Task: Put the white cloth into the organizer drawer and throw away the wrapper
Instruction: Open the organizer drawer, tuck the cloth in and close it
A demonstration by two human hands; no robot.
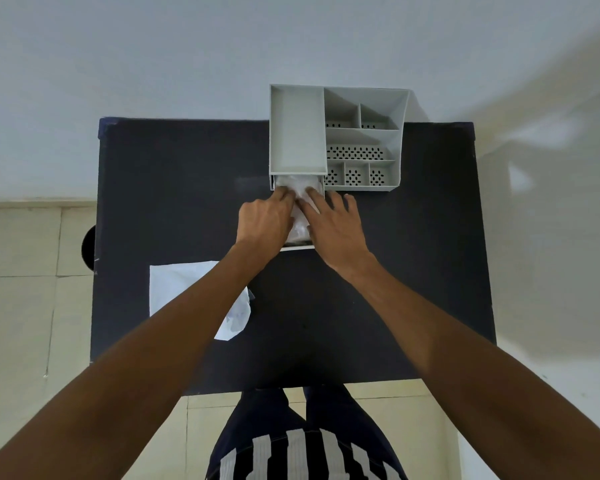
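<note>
A grey organizer (298,133) stands at the far edge of the dark table (187,185). Its drawer (297,248) is pulled out toward me. The white cloth (300,188) lies crumpled inside the drawer. My left hand (264,220) and my right hand (336,226) both rest on the cloth, fingers spread and pressing down on it. The hands hide most of the drawer. The clear plastic wrapper (181,285) lies flat on the table's left side, partly under my left forearm.
The organizer's right half has several open compartments (357,152) with perforated floors. A dark round object (89,247) sits on the floor past the table's left edge. A white wall rises behind the table, and tiled floor shows around it.
</note>
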